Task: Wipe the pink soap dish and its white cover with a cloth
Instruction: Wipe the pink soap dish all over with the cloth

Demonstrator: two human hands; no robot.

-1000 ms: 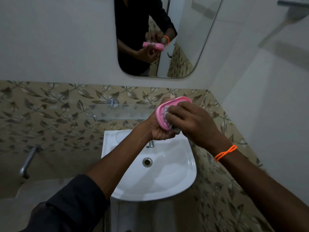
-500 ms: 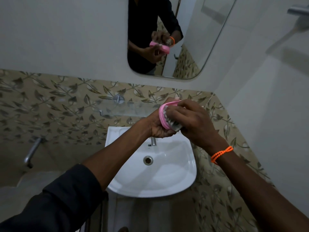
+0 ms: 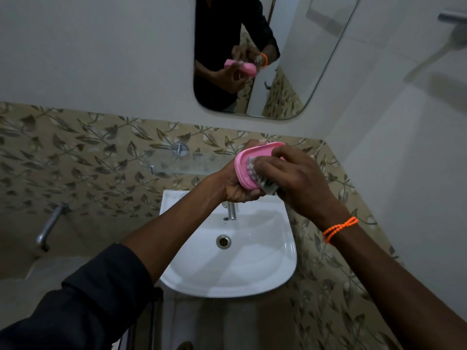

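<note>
One pink soap dish (image 3: pixel 243 164), one cloth (image 3: pixel 262 179), one basin (image 3: pixel 252 271), one mirror (image 3: pixel 303 59) (two taps (image 3: pixel 230 210) (image 3: pixel 49 227)), two hands (image 3: pixel 237 184) (image 3: pixel 300 183).

Open room above the basin (image 3: pixel 283 263); tap (image 3: pixel 231 210) stands beneath the hands.

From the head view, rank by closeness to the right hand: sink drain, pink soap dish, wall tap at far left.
From the right hand:
1. Pink soap dish, touching it, held up in the left hand.
2. Sink drain, below in the basin.
3. Wall tap, far left.

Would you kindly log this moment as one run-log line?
step: wiping | left hand: holds pink soap dish | right hand: presses cloth inside dish | over: sink
</note>
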